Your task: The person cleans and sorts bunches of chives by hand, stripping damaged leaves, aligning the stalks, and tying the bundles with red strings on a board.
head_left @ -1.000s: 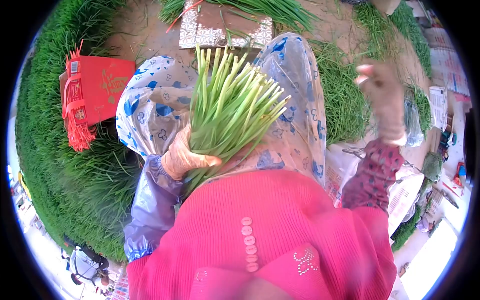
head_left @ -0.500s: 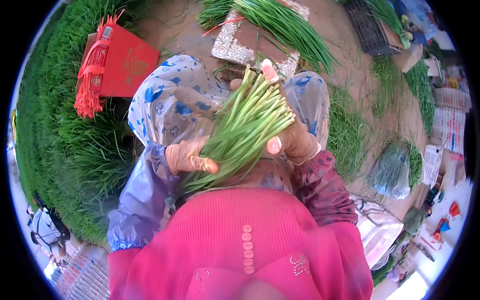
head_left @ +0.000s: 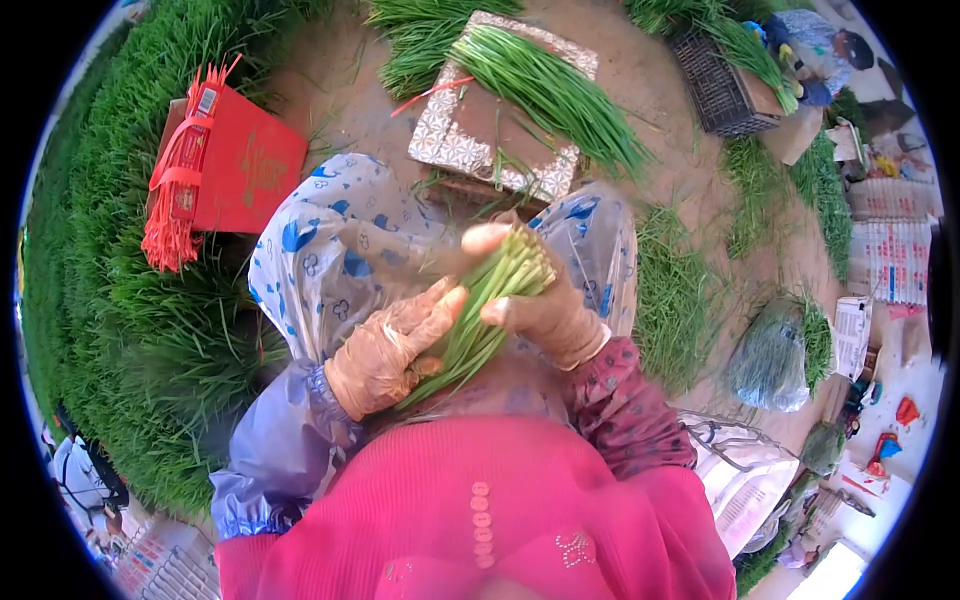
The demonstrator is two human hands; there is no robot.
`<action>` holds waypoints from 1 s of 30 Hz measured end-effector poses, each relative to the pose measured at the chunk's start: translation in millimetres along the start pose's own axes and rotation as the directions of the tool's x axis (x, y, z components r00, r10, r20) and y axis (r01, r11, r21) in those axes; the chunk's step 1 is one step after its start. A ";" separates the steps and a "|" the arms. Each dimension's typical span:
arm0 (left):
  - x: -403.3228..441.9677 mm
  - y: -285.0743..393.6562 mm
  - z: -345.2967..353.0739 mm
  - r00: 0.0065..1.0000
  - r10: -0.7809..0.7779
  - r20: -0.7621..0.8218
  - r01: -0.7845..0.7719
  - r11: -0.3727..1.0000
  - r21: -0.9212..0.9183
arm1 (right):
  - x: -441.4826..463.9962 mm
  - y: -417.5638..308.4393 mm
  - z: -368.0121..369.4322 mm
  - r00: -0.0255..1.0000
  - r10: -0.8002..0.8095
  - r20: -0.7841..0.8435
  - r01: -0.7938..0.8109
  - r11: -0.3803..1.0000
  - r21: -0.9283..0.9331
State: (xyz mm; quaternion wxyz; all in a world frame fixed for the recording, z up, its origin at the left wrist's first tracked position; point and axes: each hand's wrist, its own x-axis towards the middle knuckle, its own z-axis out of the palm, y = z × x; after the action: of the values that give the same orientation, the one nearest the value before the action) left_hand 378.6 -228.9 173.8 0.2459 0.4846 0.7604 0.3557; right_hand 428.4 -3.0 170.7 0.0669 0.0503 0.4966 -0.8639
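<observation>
Over my lap I hold a bunch of chives (head_left: pixel 478 325), its pale cut ends pointing up and to the right. My left hand (head_left: pixel 392 352), in a tan fingertip-free glove, wraps round the leafy lower part. Around the stem ends closes my right hand (head_left: pixel 560 312), gloved likewise, with its thumb in front of the stems. The leaf tips run down towards my pink top and are partly hidden. Beyond my knees, another bunch of chives (head_left: pixel 550 95) lies across a patterned board (head_left: pixel 435 130), with a thin red tie (head_left: pixel 432 95) beside it.
A red box (head_left: pixel 255 165) with a bundle of red ties (head_left: pixel 175 215) stands on my left against a big bank of chives (head_left: pixel 110 300). Loose leaves (head_left: pixel 680 300) litter the floor at right. A black crate (head_left: pixel 715 85) and another person (head_left: pixel 815 50) are at far right.
The bunch looks tighter and steeper, with both hands now closed round it. My left hand has moved up and right along it; my right thumb has come over the stems.
</observation>
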 end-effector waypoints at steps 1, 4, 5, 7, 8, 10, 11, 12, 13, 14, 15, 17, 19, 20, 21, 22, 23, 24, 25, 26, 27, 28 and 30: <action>0.1 -2.2 1.1 1.000 0.007 -0.004 -0.007 1.000 0.002 | -0.4 8.6 -0.5 0.998 -0.034 -0.043 0.033 0.999 -0.032; 1.2 -8.8 -2.1 0.990 0.138 -0.020 -0.139 0.989 -0.055 | 5.2 -3.3 -4.0 0.985 -0.095 -0.143 0.088 0.995 -0.051; 4.7 -8.3 -11.3 0.995 0.094 -0.029 -0.096 0.989 -0.111 | 9.6 -17.0 -4.2 0.973 -0.113 -0.204 0.109 0.994 -0.028; 2.8 -17.9 -22.7 0.998 0.026 -0.058 -0.027 0.999 -0.029 | 19.1 -69.3 -10.5 0.851 -0.416 -0.322 0.303 0.888 -0.347; -0.8 -28.0 -27.7 0.992 0.064 -0.108 -0.053 0.993 0.102 | 23.4 -94.7 -16.4 0.724 -0.580 -0.372 0.346 0.773 -0.532; -8.8 -40.8 -40.5 0.982 0.031 -0.188 0.018 0.968 0.252 | 19.2 -155.0 -36.5 0.640 -0.735 -0.224 0.511 0.625 -0.590; -13.2 -46.0 -43.7 0.976 -0.002 -0.218 0.063 0.960 0.273 | 16.8 -183.2 -43.1 0.590 -0.802 -0.098 0.650 0.543 -0.532; -16.5 -50.9 -46.9 0.968 -0.031 -0.249 0.106 0.949 0.296 | 16.9 -203.1 -37.8 0.559 -0.829 -0.033 0.648 0.462 -0.606; -17.4 -55.5 -50.3 0.968 -0.069 -0.240 0.138 0.949 0.283 | 17.2 -223.1 -32.5 0.525 -0.851 0.032 0.643 0.372 -0.669; -15.5 -53.9 -56.5 0.970 -0.044 -0.238 0.115 0.949 0.295 | 23.6 -235.4 -32.6 0.528 -0.849 0.011 0.521 0.314 -0.794; -10.0 -50.6 -66.7 0.970 -0.014 -0.241 0.087 0.952 0.293 | 30.4 -248.0 -32.8 0.530 -0.848 -0.010 0.379 0.248 -0.891; 10.2 -47.0 -89.0 0.961 0.040 -0.274 0.033 0.966 0.255 | 55.9 -250.4 -19.6 0.556 -0.831 -0.012 0.437 0.305 -0.846; 39.6 -23.0 -112.0 0.941 0.083 -0.328 -0.054 0.994 0.095 | 70.5 -256.9 0.2 0.641 -0.750 0.163 0.509 0.257 -0.821; 54.4 -6.2 -124.2 0.938 0.093 -0.333 -0.098 0.995 0.000 | 70.5 -253.7 12.1 0.691 -0.692 0.209 0.500 0.248 -0.830; 68.7 13.9 -132.8 0.925 0.135 -0.355 -0.167 0.984 -0.062 | 76.7 -248.3 22.6 0.681 -0.699 0.219 0.518 0.247 -0.819; 85.5 31.8 -139.3 0.908 0.173 -0.383 -0.234 0.965 -0.120 | 85.4 -241.9 32.6 0.719 -0.658 0.224 0.496 0.259 -0.829; 103.7 39.2 -142.2 0.875 0.237 -0.422 -0.322 0.936 -0.142 | 92.5 -236.0 42.7 0.756 -0.612 0.233 0.475 0.267 -0.839; 121.7 42.4 -141.9 0.837 0.296 -0.461 -0.407 0.899 -0.161 | 98.2 -230.7 49.2 0.750 -0.612 0.251 0.496 0.269 -0.826; 134.7 48.0 -141.0 0.812 0.326 -0.484 -0.439 0.888 -0.138 | 102.4 -224.9 55.1 0.745 -0.603 0.285 0.523 0.263 -0.811; 145.7 51.8 -135.8 0.785 0.356 -0.507 -0.472 0.874 -0.115 | 105.0 -218.9 61.9 0.740 -0.591 0.320 0.549 0.256 -0.796; 160.3 45.9 -119.9 0.783 0.328 -0.528 -0.559 0.743 -0.367 | 97.4 -214.2 75.6 0.789 -0.574 0.219 0.485 0.362 -0.796; 173.9 42.2 -106.3 0.785 0.303 -0.541 -0.609 0.541 -0.580 | 96.5 -205.2 84.0 0.784 -0.575 0.235 0.499 0.358 -0.789; 173.6 53.5 -92.3 0.747 0.240 -0.620 -0.659 0.389 -0.644 | 100.4 -187.3 95.1 0.757 -0.650 0.067 0.530 0.551 -0.644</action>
State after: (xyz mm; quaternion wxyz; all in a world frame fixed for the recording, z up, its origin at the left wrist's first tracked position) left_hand 271.3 -83.7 268.2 0.1625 0.4068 0.3601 0.8237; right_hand 296.4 1.4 362.4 -0.2601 -0.0676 0.7459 -0.6095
